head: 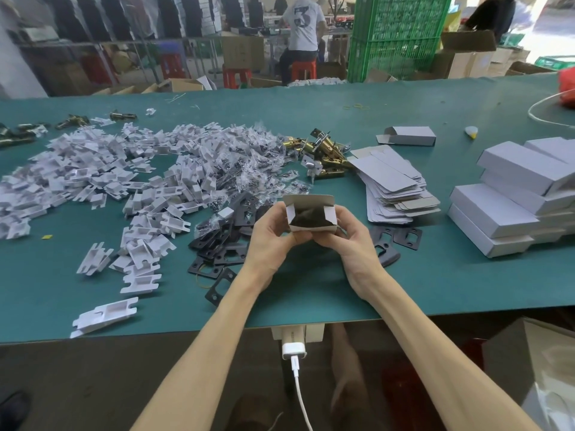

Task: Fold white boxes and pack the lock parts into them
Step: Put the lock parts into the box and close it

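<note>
Both hands hold a small white box (311, 213) above the green table (311, 290), its open end facing me with the lid flap up and two side flaps out. My left hand (273, 234) grips its left side; my right hand (345, 234) grips its right side and underside. Flat unfolded box blanks (395, 185) lie stacked just right of the hands. Black strike plates (217, 244) are scattered under and left of my hands. Brass latch bolts (323, 154) lie behind, next to bagged screws (249, 160).
A big heap of white plastic inserts (93, 175) covers the left of the table. Closed white boxes (516, 200) are stacked at right; one folded box (407, 135) lies further back. A charger and cable (294, 353) hang at the front edge. People work behind.
</note>
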Available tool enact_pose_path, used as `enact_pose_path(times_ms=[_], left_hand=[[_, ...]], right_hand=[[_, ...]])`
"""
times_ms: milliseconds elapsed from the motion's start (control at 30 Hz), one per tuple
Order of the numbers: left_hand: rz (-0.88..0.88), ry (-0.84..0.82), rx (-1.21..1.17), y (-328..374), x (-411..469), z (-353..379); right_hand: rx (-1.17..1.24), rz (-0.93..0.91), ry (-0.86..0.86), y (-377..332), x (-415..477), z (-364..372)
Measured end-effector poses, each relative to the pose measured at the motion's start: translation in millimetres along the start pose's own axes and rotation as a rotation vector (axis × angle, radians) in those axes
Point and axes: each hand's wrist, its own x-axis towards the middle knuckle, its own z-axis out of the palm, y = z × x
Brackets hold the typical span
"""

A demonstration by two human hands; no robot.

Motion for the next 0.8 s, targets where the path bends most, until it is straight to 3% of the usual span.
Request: enact_pose_path(times_ms=[267,433,533,600,700,800], left_hand=[[-0.008,-0.004,-0.008,3,0,3],[-0.018,0.016,-0.001,1,1,4],[-0.02,0.009,-0.003,3,-1,4],[-0.024,0.002,0.003,6,-2,4],[-0.027,0.0,0.023,6,-2,4],[-0.032,0.01,0.034,3,-1,3]], right_hand=[[-0.152,-0.04,0.121,-9,-9,7],[-0.67,-0.5,0.18,-31,-39,8],[-1.02,-0.764,0.124,-59,-44,11],[-1.184,-0.722,0.034,-76,-42,20],[-1.455,-0.435,-0.132,-91,-32,33],[-1.703,-0.341,-0.167,-95,-21,43]])
